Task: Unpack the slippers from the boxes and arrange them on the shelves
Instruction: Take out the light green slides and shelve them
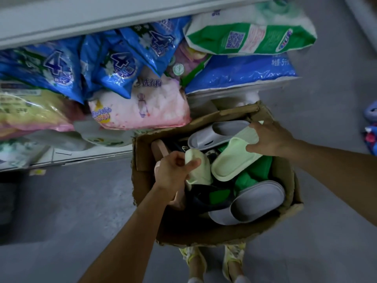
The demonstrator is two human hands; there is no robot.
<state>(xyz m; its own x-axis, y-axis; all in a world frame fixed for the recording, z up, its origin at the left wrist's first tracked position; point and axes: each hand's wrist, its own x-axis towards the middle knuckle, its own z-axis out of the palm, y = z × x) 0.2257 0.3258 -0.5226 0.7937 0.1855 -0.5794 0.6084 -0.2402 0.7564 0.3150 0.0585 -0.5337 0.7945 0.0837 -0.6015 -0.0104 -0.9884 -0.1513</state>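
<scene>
Left hand (173, 172) fingers (191, 164) curl tight round a pale green slipper (201, 170); right hand (271, 139) fingers grip the far end of a second pale green slipper (234, 158), just beside the first. Both sit in the cardboard box (289, 176), among grey slippers (255, 201), on the floor (81, 201) beneath shelved detergent bags (114, 68)

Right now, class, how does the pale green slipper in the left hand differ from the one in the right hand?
The left green slipper is clutched by the left hand, thumb pressed across it; the right green slipper is held at one end by the right hand. The left green slipper is partly hidden; the right green slipper shows its full length, slanting. Both are pale green, over the cardboard box.
</scene>
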